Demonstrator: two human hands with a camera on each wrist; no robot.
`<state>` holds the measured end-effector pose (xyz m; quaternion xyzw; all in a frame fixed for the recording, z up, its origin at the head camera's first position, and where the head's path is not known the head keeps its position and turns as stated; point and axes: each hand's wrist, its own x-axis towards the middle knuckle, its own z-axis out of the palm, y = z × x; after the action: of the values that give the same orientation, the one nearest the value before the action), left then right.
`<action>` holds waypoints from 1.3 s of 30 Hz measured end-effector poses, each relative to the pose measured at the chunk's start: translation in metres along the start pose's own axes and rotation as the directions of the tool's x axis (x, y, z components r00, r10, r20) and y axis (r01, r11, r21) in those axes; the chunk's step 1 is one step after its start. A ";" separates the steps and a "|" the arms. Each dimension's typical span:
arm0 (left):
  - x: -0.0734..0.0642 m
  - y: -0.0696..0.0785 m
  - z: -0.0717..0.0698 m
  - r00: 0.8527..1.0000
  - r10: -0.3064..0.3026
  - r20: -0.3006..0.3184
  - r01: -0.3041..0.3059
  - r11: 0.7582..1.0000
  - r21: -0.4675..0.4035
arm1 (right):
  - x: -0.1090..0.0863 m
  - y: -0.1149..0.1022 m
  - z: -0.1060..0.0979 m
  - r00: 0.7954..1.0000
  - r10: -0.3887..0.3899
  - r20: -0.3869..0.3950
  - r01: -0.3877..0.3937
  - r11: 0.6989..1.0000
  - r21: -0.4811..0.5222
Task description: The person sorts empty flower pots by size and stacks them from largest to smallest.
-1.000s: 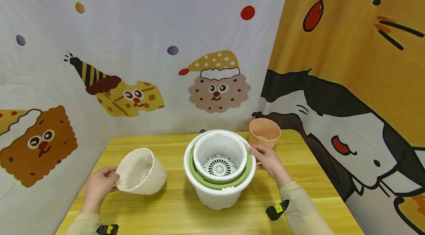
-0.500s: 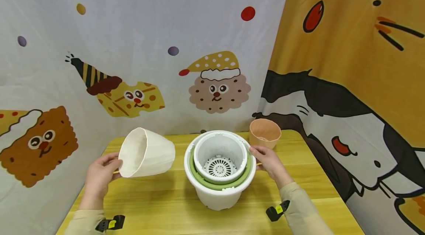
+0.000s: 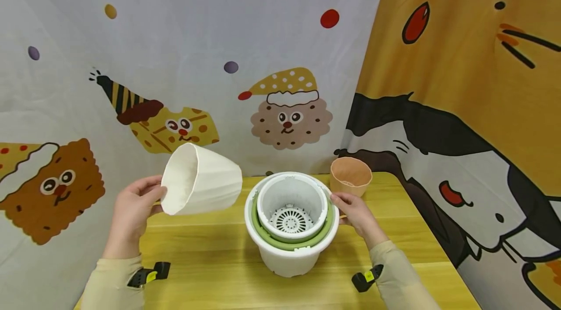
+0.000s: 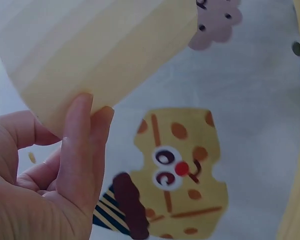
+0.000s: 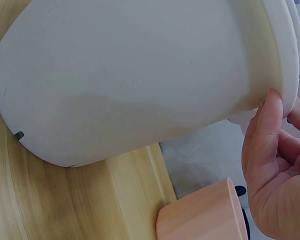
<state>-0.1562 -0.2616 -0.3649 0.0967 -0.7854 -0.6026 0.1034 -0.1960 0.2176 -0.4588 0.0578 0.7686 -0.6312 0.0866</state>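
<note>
A cream flowerpot hangs tilted on its side above the left of the table, its mouth facing left. My left hand pinches its rim between thumb and fingers; in the left wrist view the fingertips lie against the pot's outer wall. At the middle of the table stands a white flowerpot with a green pot and a smaller white slotted pot nested in it. My right hand pinches the outer white pot's rim at its right side, thumb and fingers on either side of the rim.
An orange pot stands at the table's back right, behind my right hand. The wooden table ends at a printed cloth backdrop behind and on the right.
My left hand has lifted the cream pot up and slightly right, tipping it from a slant to lying sideways in the air. The right hand and nested pots have stayed put.
</note>
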 end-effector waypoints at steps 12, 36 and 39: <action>-0.008 0.017 0.053 0.997 0.048 0.053 -0.040 0.987 -0.153 | 0.002 0.004 0.001 1.000 0.005 -0.010 -0.005 1.000 0.013; -0.018 0.047 0.137 0.977 0.204 0.064 -0.196 0.973 -0.118 | 0.000 0.005 0.003 1.000 0.002 -0.030 -0.002 1.000 0.019; -0.019 0.044 0.145 0.969 0.239 0.064 -0.235 0.970 -0.064 | 0.000 0.005 0.003 0.999 0.001 -0.035 0.000 1.000 0.026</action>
<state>-0.1799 -0.1112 -0.3594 -0.0225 -0.7774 -0.6106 0.1493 -0.1946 0.2159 -0.4643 0.0703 0.7618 -0.6400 0.0723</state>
